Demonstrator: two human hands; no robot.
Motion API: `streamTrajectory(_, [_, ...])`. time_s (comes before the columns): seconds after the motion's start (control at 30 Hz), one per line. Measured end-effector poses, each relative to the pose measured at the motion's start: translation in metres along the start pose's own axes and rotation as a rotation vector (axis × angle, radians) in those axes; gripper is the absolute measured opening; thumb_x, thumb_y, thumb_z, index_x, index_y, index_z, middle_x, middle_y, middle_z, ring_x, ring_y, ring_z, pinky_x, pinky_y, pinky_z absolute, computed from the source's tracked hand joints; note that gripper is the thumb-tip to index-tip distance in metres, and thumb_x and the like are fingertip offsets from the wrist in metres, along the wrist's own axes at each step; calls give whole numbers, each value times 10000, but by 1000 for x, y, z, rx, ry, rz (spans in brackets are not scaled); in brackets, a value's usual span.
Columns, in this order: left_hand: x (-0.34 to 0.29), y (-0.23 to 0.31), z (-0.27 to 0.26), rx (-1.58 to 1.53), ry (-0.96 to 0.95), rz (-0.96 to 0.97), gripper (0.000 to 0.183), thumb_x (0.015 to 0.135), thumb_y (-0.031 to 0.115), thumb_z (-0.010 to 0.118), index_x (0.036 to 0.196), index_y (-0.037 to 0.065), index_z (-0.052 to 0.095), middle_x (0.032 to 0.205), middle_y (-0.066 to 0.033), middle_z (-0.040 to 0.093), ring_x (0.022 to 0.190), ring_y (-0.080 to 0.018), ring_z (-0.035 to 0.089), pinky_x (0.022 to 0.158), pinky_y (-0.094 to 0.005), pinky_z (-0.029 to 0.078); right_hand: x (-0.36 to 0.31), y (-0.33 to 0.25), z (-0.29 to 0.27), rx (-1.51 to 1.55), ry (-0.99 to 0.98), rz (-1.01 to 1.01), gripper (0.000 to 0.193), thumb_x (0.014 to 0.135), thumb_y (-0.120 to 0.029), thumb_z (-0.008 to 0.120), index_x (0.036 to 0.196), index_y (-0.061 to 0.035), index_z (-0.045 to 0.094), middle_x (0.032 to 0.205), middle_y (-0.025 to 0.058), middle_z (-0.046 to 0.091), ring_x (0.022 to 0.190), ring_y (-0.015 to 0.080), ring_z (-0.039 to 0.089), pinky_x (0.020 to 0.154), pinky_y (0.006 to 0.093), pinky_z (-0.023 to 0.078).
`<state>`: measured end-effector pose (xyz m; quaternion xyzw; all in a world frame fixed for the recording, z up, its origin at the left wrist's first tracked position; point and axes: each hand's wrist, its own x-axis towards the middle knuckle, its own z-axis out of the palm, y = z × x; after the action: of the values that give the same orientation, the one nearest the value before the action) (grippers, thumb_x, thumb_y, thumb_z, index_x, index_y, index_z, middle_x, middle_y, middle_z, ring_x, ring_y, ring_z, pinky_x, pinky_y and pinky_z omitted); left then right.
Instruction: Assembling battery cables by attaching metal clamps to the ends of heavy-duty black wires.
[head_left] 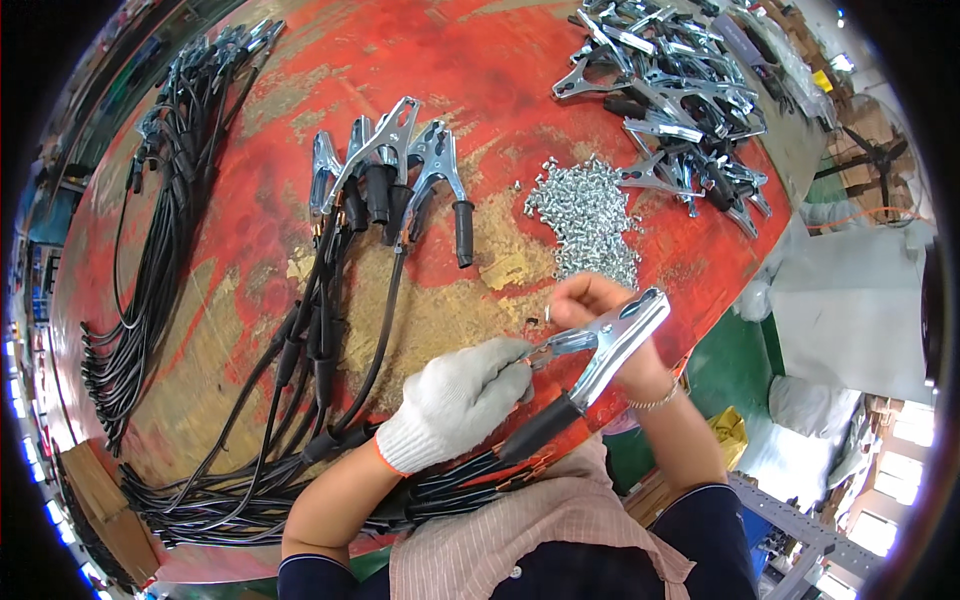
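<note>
L gloved hand [460, 395] pinches silver spring clamp [625, 350] w/ black grip, above red table [440, 60]. R bare hand [592, 296], partly behind clamp, pinches tiny metal pc. [547, 313] nr. screw pile [585, 220].

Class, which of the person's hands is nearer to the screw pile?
Right. The right hand is just below the screw pile in the picture; the gloved left hand is farther down and left.

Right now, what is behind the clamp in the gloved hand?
The bare right hand: curled fingers show above the clamp, and the wrist to its right. The clamp hides some of the hand between.
</note>
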<state>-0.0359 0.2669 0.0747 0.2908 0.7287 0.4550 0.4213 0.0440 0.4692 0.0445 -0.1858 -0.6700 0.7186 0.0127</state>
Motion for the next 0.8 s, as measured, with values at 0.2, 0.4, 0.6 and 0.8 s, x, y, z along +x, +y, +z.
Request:
streamTrajectory(0.2, [0,-4,4,-68,-19,11,256,958,151,523,1139,4,628,803,-63,689,666,-115,639,633,-274,517,-27,36,12,337,-46,65,210,888,-110,704,1053,-14,618,891,-13,634,755,45,560,635,204,455])
streamTrajectory(0.4, [0,-1,3,-11,-44,-7,272,956,144,520,1178,10,602,805,-55,689,654,-110,638,626,-271,516,-33,33,-1,381,-190,99,191,932,-152,643,1021,17,638,903,35,628,784,114,558,666,251,444])
streamTrajectory(0.6, [2,1,11,697,118,401,394,895,112,554,1285,63,525,781,-96,692,618,-225,674,545,-347,519,-40,27,-8,84,-137,-157,171,929,-10,507,965,52,662,926,94,644,886,193,586,790,319,481])
streamTrajectory(0.8, [9,-18,9,61,206,45,387,944,147,533,1322,70,498,730,-90,652,515,-187,617,443,-324,477,-53,29,-28,-735,259,-302,119,829,-62,700,939,-95,732,885,75,646,794,226,611,684,312,497])
